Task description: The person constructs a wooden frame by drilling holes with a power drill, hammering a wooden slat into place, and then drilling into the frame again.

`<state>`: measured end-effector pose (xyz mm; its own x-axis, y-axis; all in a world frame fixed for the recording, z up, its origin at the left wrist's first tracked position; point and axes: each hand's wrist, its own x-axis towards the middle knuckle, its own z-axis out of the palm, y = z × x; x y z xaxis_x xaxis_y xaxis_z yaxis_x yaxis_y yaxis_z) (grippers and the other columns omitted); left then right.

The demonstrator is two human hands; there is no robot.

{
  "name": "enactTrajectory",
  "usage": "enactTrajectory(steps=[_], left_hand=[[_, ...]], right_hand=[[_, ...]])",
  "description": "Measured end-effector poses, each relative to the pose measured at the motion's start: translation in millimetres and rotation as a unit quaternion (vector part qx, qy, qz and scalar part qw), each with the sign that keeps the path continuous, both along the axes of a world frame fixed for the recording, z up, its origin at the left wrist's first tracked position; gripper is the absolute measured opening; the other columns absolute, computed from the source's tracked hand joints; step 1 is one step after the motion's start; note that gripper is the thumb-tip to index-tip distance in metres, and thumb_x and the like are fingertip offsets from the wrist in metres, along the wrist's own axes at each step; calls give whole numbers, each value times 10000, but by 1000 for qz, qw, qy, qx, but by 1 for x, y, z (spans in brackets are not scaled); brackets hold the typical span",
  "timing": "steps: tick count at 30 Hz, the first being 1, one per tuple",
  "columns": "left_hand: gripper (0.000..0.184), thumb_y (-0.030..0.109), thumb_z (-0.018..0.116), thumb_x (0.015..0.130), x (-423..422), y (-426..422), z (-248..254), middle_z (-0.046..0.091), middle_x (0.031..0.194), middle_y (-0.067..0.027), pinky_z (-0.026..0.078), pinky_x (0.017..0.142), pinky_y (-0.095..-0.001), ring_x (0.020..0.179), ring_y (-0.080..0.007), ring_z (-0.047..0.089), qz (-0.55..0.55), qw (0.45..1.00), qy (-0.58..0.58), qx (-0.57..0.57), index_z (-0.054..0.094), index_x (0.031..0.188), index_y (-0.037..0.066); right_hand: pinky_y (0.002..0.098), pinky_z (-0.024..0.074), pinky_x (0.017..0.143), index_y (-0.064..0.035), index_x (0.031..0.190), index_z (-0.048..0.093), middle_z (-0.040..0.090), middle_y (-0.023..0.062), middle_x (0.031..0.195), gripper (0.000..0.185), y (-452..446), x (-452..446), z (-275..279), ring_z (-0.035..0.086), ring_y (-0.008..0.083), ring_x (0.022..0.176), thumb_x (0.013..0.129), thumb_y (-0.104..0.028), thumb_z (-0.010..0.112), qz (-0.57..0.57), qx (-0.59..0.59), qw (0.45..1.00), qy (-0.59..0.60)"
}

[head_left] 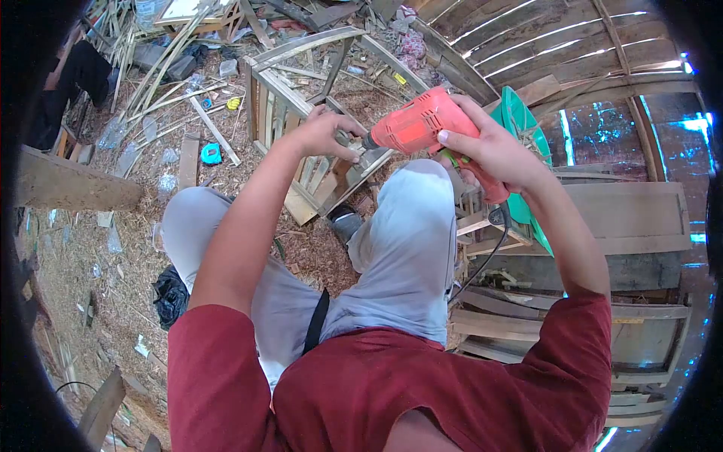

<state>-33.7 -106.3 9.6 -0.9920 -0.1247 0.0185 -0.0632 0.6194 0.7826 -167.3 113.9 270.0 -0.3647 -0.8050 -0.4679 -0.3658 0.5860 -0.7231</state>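
corded power drill [422,124], red-orange body, is in the r hand [489,143], above the person's bent r knee [422,177], chuck end pointing l toward the wooden frame [282,90]. r hand is closed round the rear/handle, thumb along the near side of the body; trigger finger pos. can't be told. power cord [489,260] drops from the handle base & runs down past the r leg.

l hand [331,134] is just beside the chuck [367,142], over the frame's near end. its fingers are curled w/ thumb & index partly spread; can't tell if it grips a small pc or just steadies the frame. bit tip & exact contact w/ wood also too small to tell.

frame lies on the shavings-covered floor [301,252], slats inside, in front of the person. green plastic basin [520,117] is behind/beside the r hand, panelled wood boards [625,215] to the r. on the l: teal tape measure [212,154] near a narrow wood strip [215,132], small yellow item [233,102] farther up, black plastic bag [172,297] beside the l leg.
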Motion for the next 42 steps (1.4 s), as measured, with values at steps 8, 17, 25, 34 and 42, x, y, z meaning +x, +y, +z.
enactTrajectory(steps=[8,17,25,34,42], left_hand=[[628,523,900,744,0,0,1,703,1347,-38,50,1282,-605,1395,-280,558,5,1000,-8,5,757,1276,219],[646,521,903,734,2,2,-1,685,1388,-66,57,1287,-592,1434,-278,523,15,1000,0,-6,755,1284,216],[664,542,901,731,0,-2,-8,683,1396,-48,94,1277,-571,1430,-276,519,8,1000,12,-9,753,1292,219],[607,526,907,732,-1,-3,-9,710,1295,-15,135,1261,-577,1373,-255,555,5,1000,7,-22,749,1229,216],[776,605,859,748,-3,-1,-13,623,1506,-36,84,1272,-627,1451,-272,498,-2,999,9,-49,673,1424,271]], right_hand=[[271,478,514,-115,1603,347,679,42,875,710,-9,4,9,575,88,598,1008,-258,707,21,41,998,39],[272,484,503,-123,1619,327,666,41,854,735,-13,3,11,584,97,602,1001,-222,713,9,64,997,36],[270,475,486,-130,1579,360,648,35,829,686,-20,9,17,570,98,572,999,-229,714,14,91,994,59],[265,449,470,-143,1596,350,645,32,815,708,-25,6,17,546,89,546,996,-234,714,31,96,993,60],[271,447,466,-148,1605,353,656,31,807,726,-26,7,18,548,90,545,990,-248,724,32,102,992,60]])
